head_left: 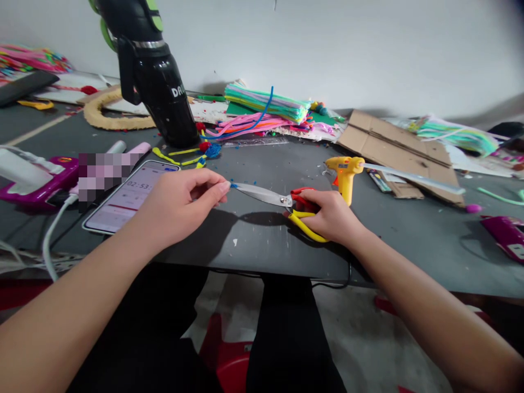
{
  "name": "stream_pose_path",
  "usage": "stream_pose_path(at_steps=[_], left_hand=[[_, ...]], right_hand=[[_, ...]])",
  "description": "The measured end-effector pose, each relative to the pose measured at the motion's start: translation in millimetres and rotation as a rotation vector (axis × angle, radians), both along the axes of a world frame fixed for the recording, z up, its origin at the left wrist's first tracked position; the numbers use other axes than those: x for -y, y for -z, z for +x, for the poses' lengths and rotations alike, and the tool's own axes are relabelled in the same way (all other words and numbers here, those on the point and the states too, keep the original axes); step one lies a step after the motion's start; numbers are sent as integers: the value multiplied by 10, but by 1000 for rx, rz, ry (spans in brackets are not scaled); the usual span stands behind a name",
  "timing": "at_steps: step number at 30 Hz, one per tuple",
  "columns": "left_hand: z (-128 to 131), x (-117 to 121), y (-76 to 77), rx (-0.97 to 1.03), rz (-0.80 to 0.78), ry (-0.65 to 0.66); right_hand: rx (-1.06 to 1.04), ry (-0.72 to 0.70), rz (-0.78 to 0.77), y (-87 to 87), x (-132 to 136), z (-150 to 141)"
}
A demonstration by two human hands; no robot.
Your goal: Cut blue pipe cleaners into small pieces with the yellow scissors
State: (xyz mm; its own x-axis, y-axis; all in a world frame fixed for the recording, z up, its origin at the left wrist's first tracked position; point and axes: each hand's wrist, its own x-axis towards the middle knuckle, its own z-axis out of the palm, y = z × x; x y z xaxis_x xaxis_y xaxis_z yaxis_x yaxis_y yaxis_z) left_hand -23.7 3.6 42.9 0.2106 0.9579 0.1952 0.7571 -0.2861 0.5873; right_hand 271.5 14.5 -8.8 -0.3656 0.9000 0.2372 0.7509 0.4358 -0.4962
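My right hand (331, 215) is closed around the red and yellow handles of a pair of scissors (266, 195), whose blades point left and look closed or nearly so. At the blade tips, my left hand (192, 199) pinches a small piece of blue pipe cleaner (234, 185) between thumb and fingers. Most of that piece is hidden by the fingertips. Tiny blue scraps lie on the table just behind the blades. Farther back sits a small bundle of yellow, red and blue pipe cleaner pieces (210, 151).
A lit phone (118, 204) lies beside my left forearm, with a purple power bank (61, 172) left of it. Behind stands a black bottle (164, 87). A yellow glue gun (347, 172) is just beyond my right hand. Pipe cleaner bundles (266, 101) and cardboard (401, 150) line the wall.
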Motion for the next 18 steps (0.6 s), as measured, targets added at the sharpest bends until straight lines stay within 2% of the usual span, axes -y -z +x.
stream_pose_path(at_steps=[18], left_hand=[[17, 8, -10, -2, 6, -16]], right_hand=[[2, -6, 0, 3, -13, 11]])
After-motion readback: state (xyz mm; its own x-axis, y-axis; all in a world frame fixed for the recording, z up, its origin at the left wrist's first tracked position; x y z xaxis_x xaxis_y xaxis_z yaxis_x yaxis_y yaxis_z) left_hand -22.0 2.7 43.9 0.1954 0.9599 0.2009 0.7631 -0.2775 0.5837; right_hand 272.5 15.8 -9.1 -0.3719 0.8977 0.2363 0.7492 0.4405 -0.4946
